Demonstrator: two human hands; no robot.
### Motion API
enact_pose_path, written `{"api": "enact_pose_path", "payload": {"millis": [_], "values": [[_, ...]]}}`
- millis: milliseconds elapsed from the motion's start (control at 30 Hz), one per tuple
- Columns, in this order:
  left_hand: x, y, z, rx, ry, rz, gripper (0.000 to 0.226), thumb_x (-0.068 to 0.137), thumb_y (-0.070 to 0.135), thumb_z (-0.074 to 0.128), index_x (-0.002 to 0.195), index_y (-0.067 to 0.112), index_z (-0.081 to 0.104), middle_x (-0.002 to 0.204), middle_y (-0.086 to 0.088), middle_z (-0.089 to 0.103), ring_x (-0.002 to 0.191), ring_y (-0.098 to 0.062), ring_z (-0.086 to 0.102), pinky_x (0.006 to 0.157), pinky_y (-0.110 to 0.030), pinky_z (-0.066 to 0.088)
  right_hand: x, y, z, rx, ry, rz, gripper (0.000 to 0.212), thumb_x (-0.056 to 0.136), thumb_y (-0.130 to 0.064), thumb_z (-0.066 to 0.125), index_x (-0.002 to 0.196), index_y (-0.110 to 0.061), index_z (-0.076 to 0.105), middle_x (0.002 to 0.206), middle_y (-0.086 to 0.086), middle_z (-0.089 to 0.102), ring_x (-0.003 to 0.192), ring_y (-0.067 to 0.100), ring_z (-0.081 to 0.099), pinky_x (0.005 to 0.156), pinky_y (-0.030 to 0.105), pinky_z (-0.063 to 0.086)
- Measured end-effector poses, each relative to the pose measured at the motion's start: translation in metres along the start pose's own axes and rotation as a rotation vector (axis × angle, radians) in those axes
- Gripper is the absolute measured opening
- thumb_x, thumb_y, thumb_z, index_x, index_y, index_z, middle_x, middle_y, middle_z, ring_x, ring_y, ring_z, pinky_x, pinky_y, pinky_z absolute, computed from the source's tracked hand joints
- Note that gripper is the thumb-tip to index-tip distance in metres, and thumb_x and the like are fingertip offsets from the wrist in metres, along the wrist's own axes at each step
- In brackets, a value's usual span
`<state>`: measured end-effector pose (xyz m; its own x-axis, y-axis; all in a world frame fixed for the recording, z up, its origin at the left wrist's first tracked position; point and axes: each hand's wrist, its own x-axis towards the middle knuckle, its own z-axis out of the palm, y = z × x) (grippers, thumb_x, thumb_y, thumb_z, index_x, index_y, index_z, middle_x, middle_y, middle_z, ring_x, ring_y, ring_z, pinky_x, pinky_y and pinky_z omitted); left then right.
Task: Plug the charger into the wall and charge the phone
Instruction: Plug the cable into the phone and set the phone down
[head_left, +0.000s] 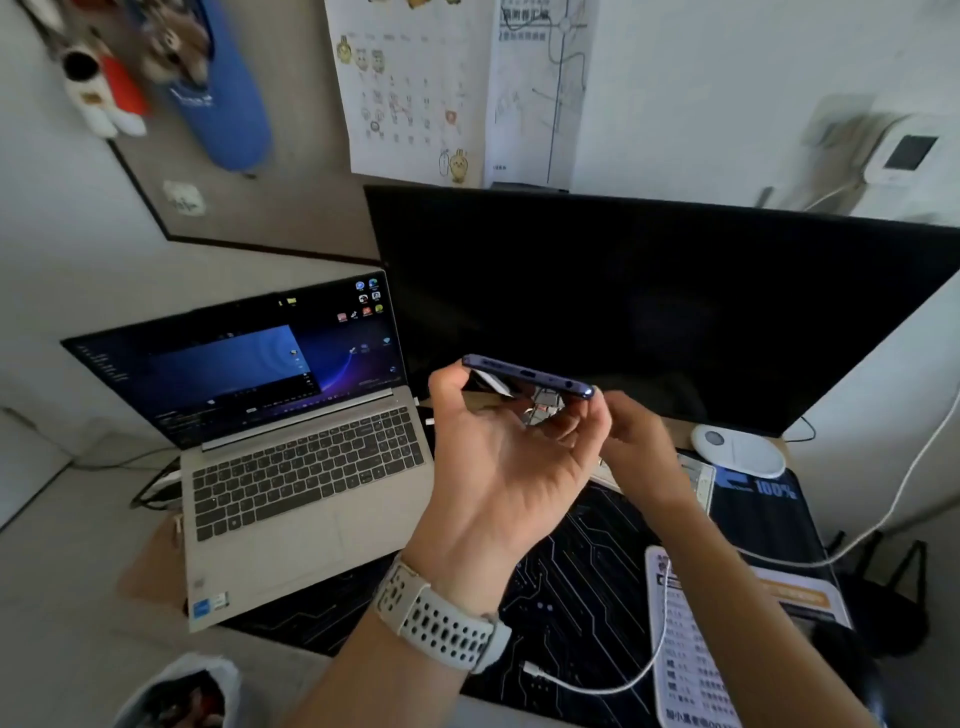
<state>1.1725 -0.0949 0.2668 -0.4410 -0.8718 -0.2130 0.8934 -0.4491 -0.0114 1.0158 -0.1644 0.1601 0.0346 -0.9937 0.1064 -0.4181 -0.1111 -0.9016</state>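
Observation:
A dark blue phone (527, 375) is held level in the air in front of the black monitor, its bottom edge with the charging port facing me. My left hand (498, 462) grips its left end, palm up, a white perforated watch strap on the wrist. My right hand (631, 436) holds the phone's right end from below. A white charging cable (647, 670) lies on the black desk mat, its plug end (532, 669) free near the front edge. The cable runs right and up along the wall (919, 462). The wall socket and charger brick are not visible.
An open grey laptop (291, 462) sits at the left, a large black monitor (649, 301) behind the hands. A white round device (737, 449) lies under the monitor. A printed card (691, 639) rests on the black circuit-pattern mat (571, 571). A white bag (176, 691) stands at bottom left.

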Motion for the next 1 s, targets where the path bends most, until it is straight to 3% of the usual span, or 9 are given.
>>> {"api": "enact_pose_path", "payload": {"millis": [100,233,300,400,433,533,633,767,1000], "values": [[-0.004,-0.005,0.008,0.01,-0.031,0.01,0.039,0.074,0.037,0.066,0.087,0.001,0.056,0.092,-0.018,0.053,0.082,-0.026,0.053,0.066,-0.038,0.058,0.001,-0.014,-0.007,-0.012,0.018,-0.051,0.018,0.085,-0.009,0.063,0.091,-0.026,0.066,0.085,-0.007,0.071,0.083,0.011,0.066,0.072,0.027,0.051],[-0.006,-0.009,0.011,-0.013,-0.045,-0.001,0.041,0.076,0.04,0.064,0.089,0.003,0.052,0.093,-0.017,0.051,0.081,-0.026,0.052,0.064,-0.038,0.058,-0.008,-0.021,-0.006,-0.135,0.003,-0.099,0.034,0.085,-0.012,0.061,0.073,-0.044,0.055,0.075,-0.027,0.068,0.072,-0.01,0.061,0.061,0.008,0.044],[-0.008,-0.011,0.013,0.006,-0.058,-0.006,0.041,0.075,0.04,0.064,0.087,0.002,0.054,0.093,-0.017,0.052,0.08,-0.025,0.052,0.063,-0.038,0.058,-0.012,-0.021,-0.005,-0.164,0.006,-0.102,0.038,0.086,-0.011,0.059,0.071,-0.045,0.053,0.076,-0.041,0.063,0.073,-0.018,0.058,0.059,0.001,0.042],[-0.01,-0.012,0.017,0.049,-0.034,0.025,0.043,0.073,0.041,0.066,0.086,0.003,0.054,0.094,-0.017,0.051,0.081,-0.026,0.052,0.064,-0.039,0.058,-0.013,-0.022,-0.005,-0.191,0.007,-0.115,0.042,0.086,-0.007,0.056,0.068,-0.044,0.05,0.073,-0.046,0.059,0.071,-0.023,0.055,0.058,-0.003,0.039],[-0.01,-0.013,0.018,0.094,-0.012,0.055,0.043,0.073,0.042,0.065,0.088,0.004,0.051,0.093,-0.017,0.05,0.083,-0.026,0.051,0.064,-0.039,0.058,-0.013,-0.023,-0.005,-0.215,0.004,-0.129,0.045,0.085,-0.004,0.055,0.065,-0.044,0.047,0.07,-0.044,0.059,0.069,-0.025,0.053,0.058,-0.005,0.038],[-0.007,-0.016,0.02,0.339,0.096,0.173,0.052,0.068,0.043,0.067,0.098,0.006,0.05,0.088,-0.014,0.051,0.087,-0.026,0.051,0.064,-0.04,0.057,-0.015,-0.023,-0.003,-0.268,0.024,-0.176,0.06,0.08,0.008,0.056,0.057,-0.044,0.038,0.049,-0.018,0.056,0.064,-0.027,0.05,0.056,-0.006,0.036],[-0.004,-0.016,0.02,0.49,0.237,0.284,0.05,0.077,0.042,0.065,0.11,0.006,0.055,0.103,-0.015,0.056,0.098,-0.029,0.058,0.064,-0.042,0.059,-0.017,-0.019,-0.004,-0.248,0.037,-0.189,0.063,0.077,0.013,0.056,0.052,-0.043,0.04,0.047,-0.017,0.053,0.06,-0.024,0.051,0.055,-0.004,0.038],[-0.005,-0.015,0.024,0.51,0.299,0.308,0.034,0.078,0.041,0.068,0.091,0.012,0.055,0.093,-0.013,0.053,0.092,-0.026,0.055,0.059,-0.04,0.058,-0.018,-0.02,-0.004,-0.272,0.029,-0.203,0.058,0.079,0.008,0.059,0.062,-0.043,0.041,0.059,-0.019,0.047,0.064,-0.023,0.051,0.055,-0.003,0.037],[-0.006,-0.016,0.021,0.516,0.313,0.277,0.043,0.08,0.042,0.067,0.106,0.01,0.054,0.092,-0.013,0.055,0.086,-0.024,0.058,0.057,-0.039,0.057,-0.021,-0.021,-0.003,-0.272,0.059,-0.194,0.063,0.076,0.014,0.057,0.054,-0.04,0.034,0.053,-0.019,0.04,0.055,-0.024,0.05,0.05,-0.003,0.037]]}}
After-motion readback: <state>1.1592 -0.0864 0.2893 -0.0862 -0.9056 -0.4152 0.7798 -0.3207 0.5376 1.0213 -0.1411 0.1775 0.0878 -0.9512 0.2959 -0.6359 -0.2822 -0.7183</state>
